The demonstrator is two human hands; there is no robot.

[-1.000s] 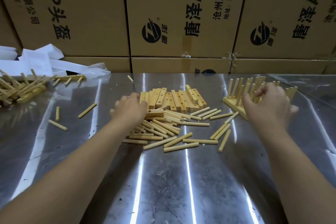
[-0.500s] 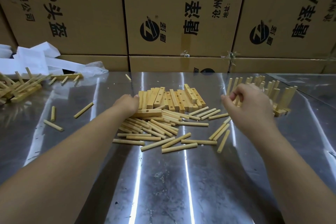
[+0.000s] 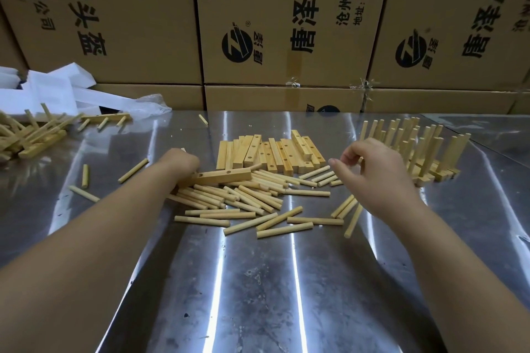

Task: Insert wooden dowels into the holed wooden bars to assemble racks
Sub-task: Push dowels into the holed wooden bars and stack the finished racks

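Dowels [image 3: 247, 199] lay scattered at frame centre, a left hand [image 3: 181, 163] gripping one end of a holed bar [image 3: 222, 177] atop them; the right hand [image 3: 375, 172] hovered empty, fingers [image 3: 348, 153] loosely curled. Light, stiff, roll-prone, each seemed best pinched mid-length.

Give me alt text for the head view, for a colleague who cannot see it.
The left hand holds one end of a pale holed wooden bar lying on loose round wooden dowels on a shiny steel table; the empty right hand hovers nearby. Stacked holed bars lie behind, finished dowel racks stand at right.
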